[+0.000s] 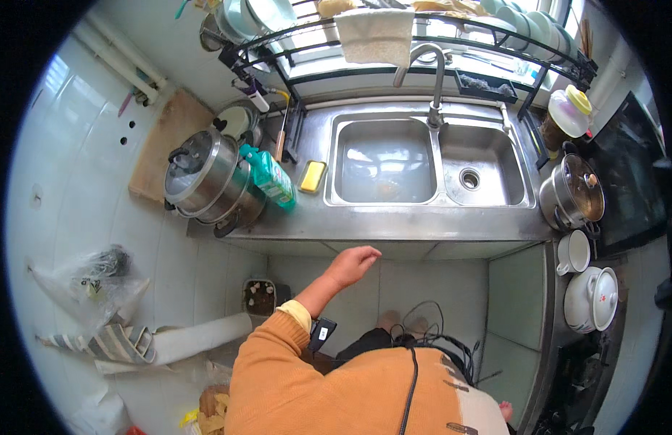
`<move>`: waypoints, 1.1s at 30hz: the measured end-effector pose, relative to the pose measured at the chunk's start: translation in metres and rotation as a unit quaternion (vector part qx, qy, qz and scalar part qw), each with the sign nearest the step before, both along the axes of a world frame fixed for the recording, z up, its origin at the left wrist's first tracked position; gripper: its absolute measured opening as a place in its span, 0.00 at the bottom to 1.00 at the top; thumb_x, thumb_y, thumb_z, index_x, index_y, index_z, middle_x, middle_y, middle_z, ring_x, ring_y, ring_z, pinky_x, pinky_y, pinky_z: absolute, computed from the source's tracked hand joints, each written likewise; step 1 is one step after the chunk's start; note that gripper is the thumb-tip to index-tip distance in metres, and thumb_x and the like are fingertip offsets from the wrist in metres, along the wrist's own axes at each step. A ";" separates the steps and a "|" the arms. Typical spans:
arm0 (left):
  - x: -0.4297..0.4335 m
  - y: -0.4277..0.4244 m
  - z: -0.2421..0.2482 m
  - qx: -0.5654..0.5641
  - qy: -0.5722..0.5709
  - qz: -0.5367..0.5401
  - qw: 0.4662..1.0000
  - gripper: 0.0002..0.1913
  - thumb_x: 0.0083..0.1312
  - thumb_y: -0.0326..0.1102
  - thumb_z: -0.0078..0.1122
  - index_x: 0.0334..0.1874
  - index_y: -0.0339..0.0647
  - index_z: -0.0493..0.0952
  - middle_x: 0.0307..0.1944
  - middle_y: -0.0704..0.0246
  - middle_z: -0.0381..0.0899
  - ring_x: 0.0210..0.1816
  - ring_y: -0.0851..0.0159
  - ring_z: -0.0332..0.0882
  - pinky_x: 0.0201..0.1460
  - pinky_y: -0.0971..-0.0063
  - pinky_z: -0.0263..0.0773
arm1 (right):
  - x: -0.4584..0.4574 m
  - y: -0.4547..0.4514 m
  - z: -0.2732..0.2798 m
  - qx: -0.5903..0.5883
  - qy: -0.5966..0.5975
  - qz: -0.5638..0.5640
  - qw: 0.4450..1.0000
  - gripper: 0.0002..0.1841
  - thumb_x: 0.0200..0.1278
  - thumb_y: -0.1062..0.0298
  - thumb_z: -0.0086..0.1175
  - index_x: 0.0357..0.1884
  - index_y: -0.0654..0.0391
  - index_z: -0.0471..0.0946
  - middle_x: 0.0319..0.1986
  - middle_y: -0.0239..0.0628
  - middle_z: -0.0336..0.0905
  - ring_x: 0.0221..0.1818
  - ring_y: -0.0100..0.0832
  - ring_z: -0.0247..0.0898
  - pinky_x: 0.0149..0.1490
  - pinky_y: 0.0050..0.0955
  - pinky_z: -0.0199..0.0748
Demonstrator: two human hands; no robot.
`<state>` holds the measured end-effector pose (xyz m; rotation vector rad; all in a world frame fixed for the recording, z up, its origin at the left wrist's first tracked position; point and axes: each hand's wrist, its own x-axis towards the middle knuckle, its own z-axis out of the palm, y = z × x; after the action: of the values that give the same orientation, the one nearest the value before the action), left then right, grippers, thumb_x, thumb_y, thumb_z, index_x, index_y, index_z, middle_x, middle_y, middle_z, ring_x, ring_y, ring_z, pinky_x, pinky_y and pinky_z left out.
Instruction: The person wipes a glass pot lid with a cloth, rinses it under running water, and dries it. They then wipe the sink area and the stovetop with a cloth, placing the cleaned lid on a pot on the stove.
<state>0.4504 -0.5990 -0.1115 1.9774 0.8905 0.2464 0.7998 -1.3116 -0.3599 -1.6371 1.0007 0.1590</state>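
Note:
My left hand (353, 267) is in front of the steel counter's front edge, its fingers loosely bent. No object shows in it, but its underside is hidden. Only a small part of my right hand (505, 411) shows low at the right, beside my body. Before me is a double-bowl stainless steel sink (436, 209). Cloudy water (385, 163) stands in its left bowl, with a blurred pale thing under the surface. The right bowl (493, 168) shows a bare drain. A yellow sponge (313, 176) sits in a small dish left of the sink, next to a green spray bottle (273, 179).
A steel steamer pot (205, 174) stands at the counter's left. The faucet (436, 81) rises behind the sink, beneath a black dish rack (298, 79) with a cloth (375, 35). At right are a lidded pot (570, 190), a white mug (574, 253) and a white enamel pot (589, 302). Cables (442, 326) hang near my feet.

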 end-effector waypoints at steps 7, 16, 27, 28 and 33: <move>-0.038 0.030 0.118 0.041 -0.028 0.077 0.996 0.10 0.71 0.30 0.57 0.51 0.37 0.81 0.44 0.69 0.85 0.47 0.72 0.81 0.52 0.77 0.75 | 0.027 0.053 -0.061 0.055 0.047 0.053 0.996 0.12 0.73 0.57 0.44 0.39 0.53 0.74 0.33 0.28 0.76 0.32 0.24 0.71 0.35 0.25 0.67; -0.101 0.140 0.311 0.306 0.103 0.126 0.938 0.09 0.69 0.32 0.58 0.47 0.37 0.81 0.38 0.65 0.85 0.40 0.69 0.81 0.47 0.74 0.74 | 0.022 0.203 -0.041 0.090 0.086 0.173 0.977 0.14 0.74 0.57 0.37 0.33 0.51 0.72 0.25 0.26 0.71 0.24 0.23 0.63 0.28 0.26 0.61; -0.278 0.414 0.289 0.287 0.284 0.080 0.911 0.12 0.69 0.34 0.59 0.51 0.39 0.81 0.44 0.63 0.85 0.43 0.63 0.81 0.50 0.69 0.76 | -0.047 0.332 0.008 0.001 0.036 0.156 0.987 0.20 0.77 0.50 0.32 0.37 0.47 0.75 0.27 0.23 0.71 0.28 0.24 0.67 0.29 0.31 0.63; -0.292 0.438 0.283 0.255 0.312 0.085 0.911 0.14 0.69 0.35 0.60 0.54 0.40 0.80 0.44 0.63 0.84 0.42 0.64 0.81 0.48 0.68 0.77 | -0.064 0.349 0.009 0.024 0.040 0.157 0.987 0.19 0.76 0.49 0.34 0.36 0.46 0.74 0.27 0.23 0.71 0.29 0.24 0.67 0.28 0.28 0.62; -0.325 0.529 0.238 0.169 0.376 0.092 0.907 0.20 0.68 0.37 0.61 0.61 0.44 0.75 0.45 0.62 0.84 0.41 0.63 0.81 0.41 0.69 0.79 | -0.123 0.427 0.041 0.030 0.024 0.151 0.988 0.18 0.76 0.51 0.39 0.43 0.51 0.77 0.34 0.26 0.77 0.34 0.26 0.72 0.33 0.27 0.66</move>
<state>0.1252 -0.0699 0.1262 2.3466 1.6153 -0.3118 0.6767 -0.8850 -0.3193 -1.7292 0.7709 0.4300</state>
